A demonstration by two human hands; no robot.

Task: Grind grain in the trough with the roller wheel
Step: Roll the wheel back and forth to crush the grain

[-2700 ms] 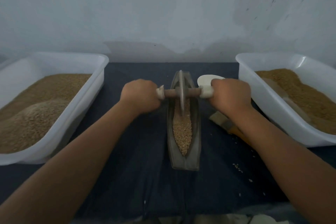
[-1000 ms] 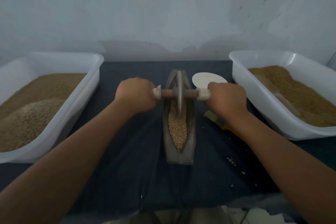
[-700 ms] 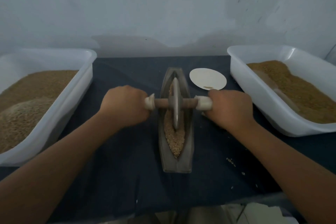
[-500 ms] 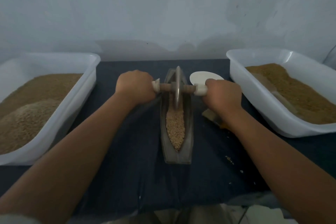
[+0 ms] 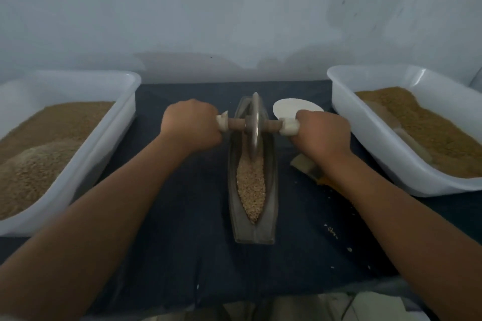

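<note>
Left grip [image 5: 191, 125] and right grip [image 5: 323, 133] cover both axle ends of the roller wheel [image 5: 255, 125]; their fingers lie underneath, unseen. The wheel's lower rim is indistinct where it meets the grain [image 5: 251, 185]. White disc [image 5: 289, 109]: partly behind the right grip. Tan object [image 5: 303, 164] under the right wrist: mostly hidden, kind undetermined. Left tub [image 5: 104, 143] and right tub [image 5: 365, 138]: cut by the frame edges. Specks [image 5: 331, 230] on the counter [image 5: 182, 216]: too small to identify.
</note>
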